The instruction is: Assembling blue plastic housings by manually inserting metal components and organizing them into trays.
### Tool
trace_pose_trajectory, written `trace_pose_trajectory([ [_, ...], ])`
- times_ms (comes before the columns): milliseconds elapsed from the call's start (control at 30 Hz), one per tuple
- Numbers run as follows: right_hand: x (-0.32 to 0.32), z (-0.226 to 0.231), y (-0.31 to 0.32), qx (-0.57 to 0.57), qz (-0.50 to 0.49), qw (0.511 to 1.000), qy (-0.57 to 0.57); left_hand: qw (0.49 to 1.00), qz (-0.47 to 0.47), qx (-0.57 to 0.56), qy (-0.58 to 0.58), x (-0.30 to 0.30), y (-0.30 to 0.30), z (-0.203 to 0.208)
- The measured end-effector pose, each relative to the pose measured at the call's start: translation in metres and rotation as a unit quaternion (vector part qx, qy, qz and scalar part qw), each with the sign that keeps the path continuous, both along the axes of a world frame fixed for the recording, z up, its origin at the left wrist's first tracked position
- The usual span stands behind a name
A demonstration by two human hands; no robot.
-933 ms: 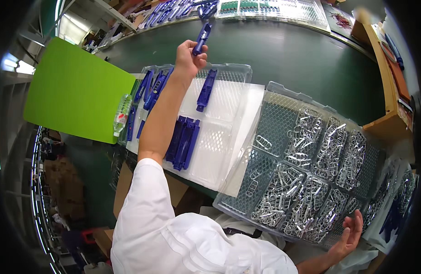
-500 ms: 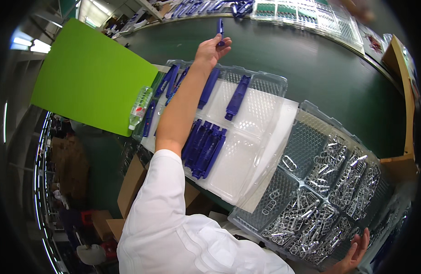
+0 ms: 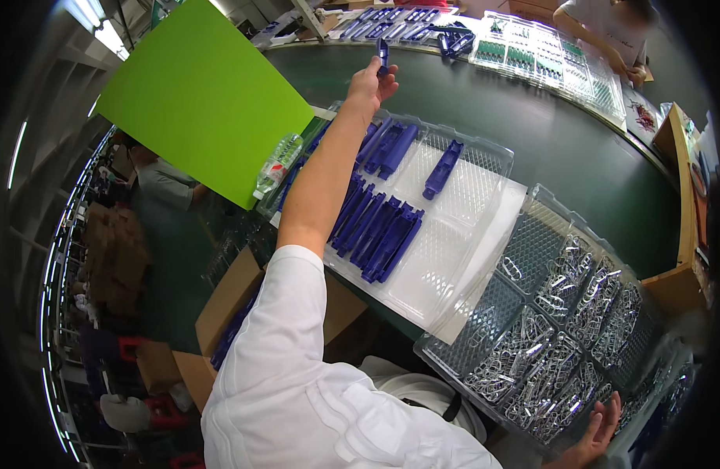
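My left arm stretches far across the bench, and my left hand (image 3: 368, 84) is closed round the near end of a long blue plastic housing (image 3: 383, 55). It holds the housing up above the green surface. Below that arm lies a clear plastic tray (image 3: 497, 160) with several similar blue housings (image 3: 387, 238) in rows; one blue housing (image 3: 444, 170) lies apart from them. My right hand (image 3: 596, 432) is at the lower right, fingers spread and holding nothing. It is beside a compartmented tray (image 3: 485, 301) of shiny looped metal clips (image 3: 516, 352).
A bright green board (image 3: 204, 102) stands at the left, with a plastic bottle (image 3: 278, 166) by its corner. Across the bench are blue housings (image 3: 391, 23) and a tray of green parts (image 3: 548, 62). A person (image 3: 610, 31) is at the far right. Cardboard boxes (image 3: 227, 305) stand below.
The view has shifted, so the trays appear farther right and more of the far bench shows. My left hand still holds the blue housing; my right hand stays by the clips.
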State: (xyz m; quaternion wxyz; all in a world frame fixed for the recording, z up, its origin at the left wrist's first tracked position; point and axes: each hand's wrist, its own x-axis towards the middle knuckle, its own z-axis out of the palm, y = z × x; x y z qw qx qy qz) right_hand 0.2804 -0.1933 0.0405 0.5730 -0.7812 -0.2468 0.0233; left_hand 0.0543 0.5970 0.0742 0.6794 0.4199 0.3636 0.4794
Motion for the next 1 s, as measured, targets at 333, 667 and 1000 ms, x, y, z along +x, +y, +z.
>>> trace_pose_trajectory([
  [333,-0.016,-0.013,-0.036,-0.067,0.012,0.998,0.011,0.999,0.013,-0.005,0.049,-0.039,0.015,0.006],
  [667,-0.020,-0.056,-0.015,-0.399,0.044,0.881,-0.250,0.995,-0.015,0.037,0.095,0.004,-0.007,-0.002],
  [1000,-0.010,-0.052,0.001,-0.347,0.013,0.893,-0.287,0.981,-0.032,0.087,0.172,0.064,-0.027,-0.011],
])
